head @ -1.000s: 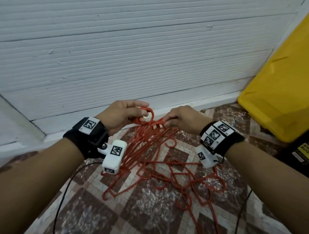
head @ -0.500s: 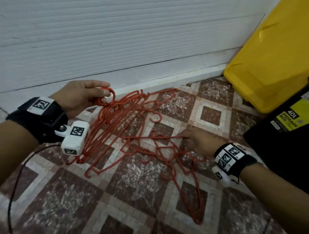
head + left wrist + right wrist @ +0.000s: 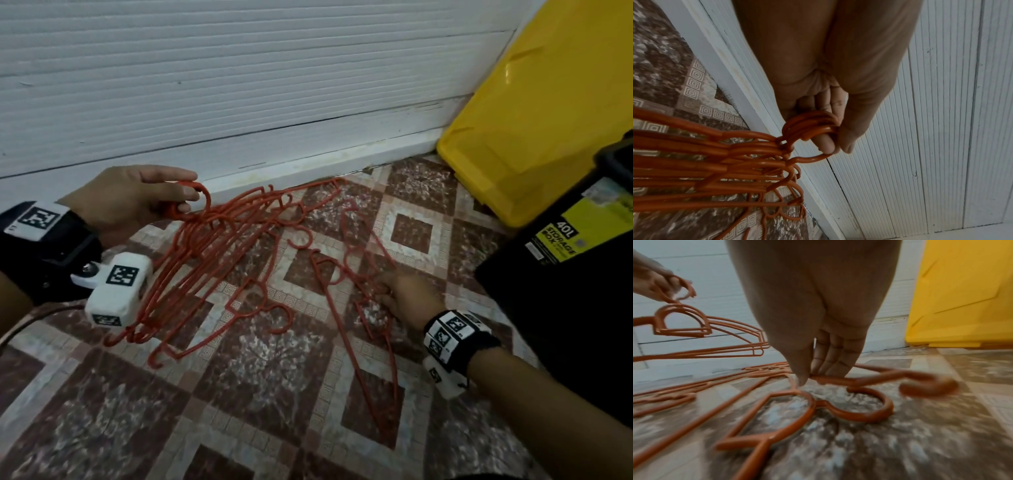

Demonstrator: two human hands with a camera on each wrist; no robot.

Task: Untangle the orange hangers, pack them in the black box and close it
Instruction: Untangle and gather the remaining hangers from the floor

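Head view: a bunch of orange hangers (image 3: 205,246) is gripped by the hooks in the left hand (image 3: 137,198); a loose hanger (image 3: 838,381) on the floor (image 3: 274,411) is pinched by the right hand (image 3: 407,298). Neighbouring hooks could be snagged if it is lifted.

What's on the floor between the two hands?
In the head view, loose orange hangers lie on the patterned tiles between the left hand and right hand.

We are seeing a brown-and-cream patterned tile floor (image 3: 260,404) carrying loose orange plastic hangers (image 3: 363,308), a yellow plastic bin (image 3: 534,113) sitting against the wall, and a black storage box (image 3: 565,308) beside it.
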